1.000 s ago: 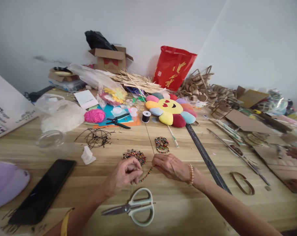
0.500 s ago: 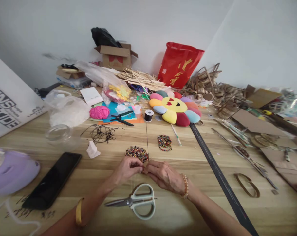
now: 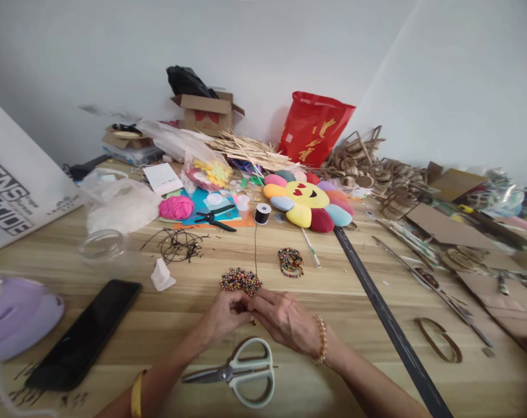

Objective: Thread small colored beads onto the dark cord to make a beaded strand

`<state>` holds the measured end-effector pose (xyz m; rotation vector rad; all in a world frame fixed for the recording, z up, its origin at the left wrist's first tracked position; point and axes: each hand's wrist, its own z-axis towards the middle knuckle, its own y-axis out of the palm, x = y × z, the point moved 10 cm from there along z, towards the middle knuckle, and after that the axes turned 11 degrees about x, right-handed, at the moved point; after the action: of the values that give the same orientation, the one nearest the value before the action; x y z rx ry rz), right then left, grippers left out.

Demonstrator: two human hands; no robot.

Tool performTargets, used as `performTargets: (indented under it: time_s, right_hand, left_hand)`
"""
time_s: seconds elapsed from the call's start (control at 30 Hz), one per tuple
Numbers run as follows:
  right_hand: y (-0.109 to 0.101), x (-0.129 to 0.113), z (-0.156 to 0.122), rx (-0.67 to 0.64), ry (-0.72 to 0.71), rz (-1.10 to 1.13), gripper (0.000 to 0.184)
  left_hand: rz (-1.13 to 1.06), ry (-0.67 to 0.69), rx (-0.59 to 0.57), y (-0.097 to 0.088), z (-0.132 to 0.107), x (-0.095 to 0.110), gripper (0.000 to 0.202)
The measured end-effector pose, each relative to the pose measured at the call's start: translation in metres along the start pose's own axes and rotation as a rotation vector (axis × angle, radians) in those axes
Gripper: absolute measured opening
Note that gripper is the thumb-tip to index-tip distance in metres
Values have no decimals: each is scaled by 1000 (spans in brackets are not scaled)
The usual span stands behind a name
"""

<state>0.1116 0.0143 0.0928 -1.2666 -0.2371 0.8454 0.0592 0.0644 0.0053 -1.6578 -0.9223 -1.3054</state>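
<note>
The small, many-coloured heap of beads (image 3: 240, 281) lies on the wooden surface (image 3: 333, 296), and the left hand (image 3: 226, 318) and right hand (image 3: 284, 320) meet just on its near side. Their fingers are drawn in together, tip against tip; whatever they pinch is hidden, so I cannot tell whether they are clamped on a bead or on cord. The thin black cord (image 3: 255, 247) runs from the spool (image 3: 262, 215), beyond the heap, past its right edge towards the hands. It should be light and limp, best held close to its end between thumb and forefinger. The beads look hard, round and nearly weightless, likely to roll, so a fingertip pinch across the sides, leaving any hole free, would suit. A beaded coil (image 3: 291, 267) right of the heap looks flexible, easily lifted as a bundle.
</note>
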Motion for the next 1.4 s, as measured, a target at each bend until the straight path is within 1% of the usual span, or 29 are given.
performTargets:
  time_s: [0.07, 0.17, 0.2, 0.27, 0.33, 0.43, 0.47, 0.5, 0.53, 0.57, 0.63, 0.7, 0.8, 0.9, 1.07, 1.17, 1.3, 1.4]
  right_hand:
    - [-1, -4, 3, -10, -14, -12, 8]
    - [-5, -4, 8, 8, -20, 22, 9]
    - [-8, -1, 11, 25, -14, 40, 9]
    - [-12, 13, 18, 74, 12, 70, 10]
    - [-15, 39, 28, 133, 77, 69, 13]
    - [-10, 97, 48, 178, 255, 101, 23]
    - [-7, 119, 55, 198, 341, 176, 25]
    - [-1, 141, 61, 220, 454, 320, 25]
    - [7, 163, 67, 245, 589, 512, 25]
    - [12, 177, 76, 250, 634, 574, 24]
    - [21, 197, 96, 250, 672, 665, 23]
    - [25, 212, 116, 268, 692, 767, 18]
    - [24, 231, 138, 330, 710, 898, 10]
    - [19, 253, 148, 402, 754, 998, 11]
    - [5, 281, 151, 499, 815, 1087, 10]
    - [-5, 293, 145, 557, 850, 1089, 8]
    - [-18, 306, 121, 634, 904, 1031, 9]
    - [-22, 305, 96, 618, 921, 967, 14]
  left_hand:
    - [32, 26, -4, -1, -2, 5, 11]
    - [30, 79, -57, 2, -7, 16, 11]
    - [23, 97, -73, 3, -9, 20, 12]
    - [19, 131, -91, 3, -13, 28, 15]
    - [20, 156, -110, 4, -15, 33, 20]
    - [-4, 131, -153, 6, -16, 30, 27]
    - [-25, 111, -161, 6, -15, 26, 29]
    - [-48, 98, -168, 6, -15, 23, 31]
    - [-77, 86, -161, 6, -14, 20, 33]
    - [-106, 80, -148, 4, -12, 17, 36]
    - [-118, 68, -150, 4, -12, 13, 38]
    - [-119, 69, -172, 6, -12, 12, 39]
    - [-131, 82, -160, 3, -12, 16, 41]
    - [-137, 72, -112, -2, -9, 17, 44]
    - [-160, 27, -52, -9, -6, 14, 44]
    - [-174, 21, -60, -8, -6, 10, 44]
    - [-204, 9, -146, 0, -8, 7, 42]
    - [-181, -30, -267, 11, -17, 6, 39]
